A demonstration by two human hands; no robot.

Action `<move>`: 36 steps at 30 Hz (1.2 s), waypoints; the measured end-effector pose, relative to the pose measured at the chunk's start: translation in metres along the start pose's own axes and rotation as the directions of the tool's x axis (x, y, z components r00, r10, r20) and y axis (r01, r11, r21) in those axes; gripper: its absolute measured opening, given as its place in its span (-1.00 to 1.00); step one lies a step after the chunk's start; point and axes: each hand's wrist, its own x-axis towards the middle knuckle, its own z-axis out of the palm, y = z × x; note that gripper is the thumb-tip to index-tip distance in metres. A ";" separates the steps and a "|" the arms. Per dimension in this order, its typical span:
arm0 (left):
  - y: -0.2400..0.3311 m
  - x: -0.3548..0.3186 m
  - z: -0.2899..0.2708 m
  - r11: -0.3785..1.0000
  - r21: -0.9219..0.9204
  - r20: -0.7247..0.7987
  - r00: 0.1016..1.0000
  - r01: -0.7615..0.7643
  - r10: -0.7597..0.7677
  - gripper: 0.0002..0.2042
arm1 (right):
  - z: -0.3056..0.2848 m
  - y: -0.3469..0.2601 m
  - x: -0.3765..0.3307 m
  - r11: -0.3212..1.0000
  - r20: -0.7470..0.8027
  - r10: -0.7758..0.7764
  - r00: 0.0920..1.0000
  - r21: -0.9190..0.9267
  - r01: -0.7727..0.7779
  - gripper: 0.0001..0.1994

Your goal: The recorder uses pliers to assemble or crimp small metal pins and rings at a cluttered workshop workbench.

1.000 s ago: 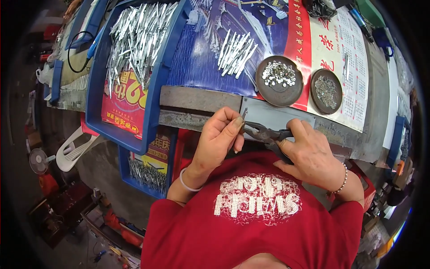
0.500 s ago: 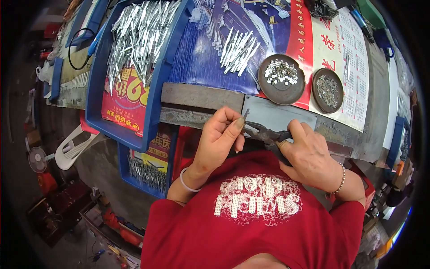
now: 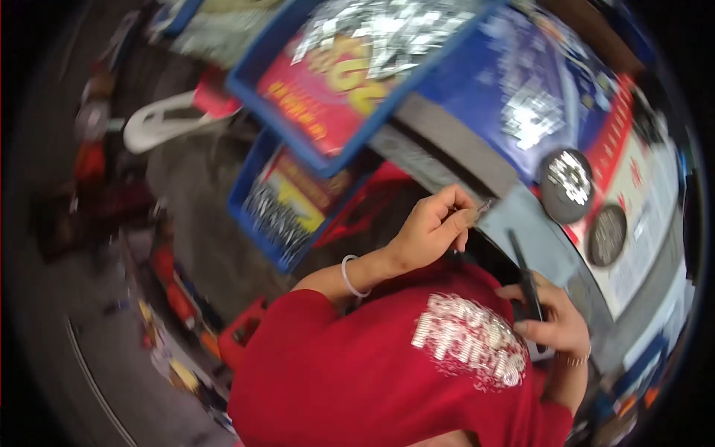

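Note:
My left hand (image 3: 436, 229) is pinched near the workbench edge, thumb and forefinger closed on a small thin metal piece (image 3: 485, 206). The piece is blurred, so its exact kind does not show. In my right hand (image 3: 555, 316) are dark-handled pliers (image 3: 526, 272), their nose tilted up and away from me. The pliers stand apart from the metal piece. Beyond my hands lie a round dark dish (image 3: 555, 205) of shiny small round parts and a second dark dish (image 3: 608, 237) of fine metal bits.
A blue tray (image 3: 328, 165) of silvery metal strips stands on the left of the bench, with a lower blue bin (image 3: 240, 190) of metal parts beneath. More silvery strips (image 3: 530, 119) lie on a blue printed sheet. A white plastic chair (image 3: 160, 123) stands further left.
My view has swung left and tilted. The pliers have come away from the metal piece, and my right hand has drawn back toward my body. My left hand still pinches the piece.

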 end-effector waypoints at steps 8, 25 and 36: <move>-0.049 -0.138 -0.215 0.543 0.784 -0.599 0.596 0.301 0.534 -0.94 | 0.029 0.001 0.008 0.917 -0.260 -0.093 0.961 -0.399 -0.019 -0.64; -0.017 -0.115 -0.149 0.477 0.855 -0.434 0.787 0.206 0.439 -0.89 | 0.023 0.012 0.014 0.921 -0.303 -0.251 0.919 -0.367 0.130 -0.76; 0.053 0.201 0.025 0.314 0.925 0.074 0.911 -0.215 0.407 -0.71 | 0.025 0.038 -0.024 0.955 -0.475 -0.253 0.843 -0.263 0.138 -0.80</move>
